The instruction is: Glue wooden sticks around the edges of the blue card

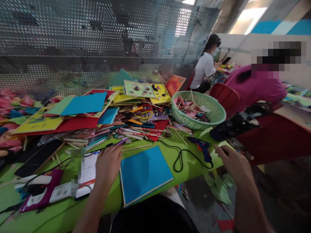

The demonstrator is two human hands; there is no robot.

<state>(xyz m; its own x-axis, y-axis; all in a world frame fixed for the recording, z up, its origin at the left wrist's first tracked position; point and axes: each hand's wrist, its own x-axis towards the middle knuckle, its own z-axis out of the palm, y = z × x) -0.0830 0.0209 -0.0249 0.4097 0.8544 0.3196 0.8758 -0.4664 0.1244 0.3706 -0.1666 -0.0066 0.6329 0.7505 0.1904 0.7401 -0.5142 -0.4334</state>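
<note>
On the green table in front of me lies a blue card (145, 173) with thin wooden sticks along its left and lower edges. My left hand (109, 163) rests at its upper left corner, fingers stretched forward. Its fingertips are close to a loose wooden stick (137, 148) and a purple pen-like piece (122, 141); I see no clear grip on either. To the right, a dark blue glue gun (204, 149) lies on its side with its black cord looped. Just beyond its handle hovers my right hand (234, 161), thumb and forefinger apart, holding nothing visible.
A green basket (220, 113) of scraps stands at the back right. Behind the card are piled sticks, pens, scissors (143, 111) and decorated cards (139, 89). Phones (87, 173) lie at left. A perforated metal panel (97, 42) rises behind. Two people sit at right.
</note>
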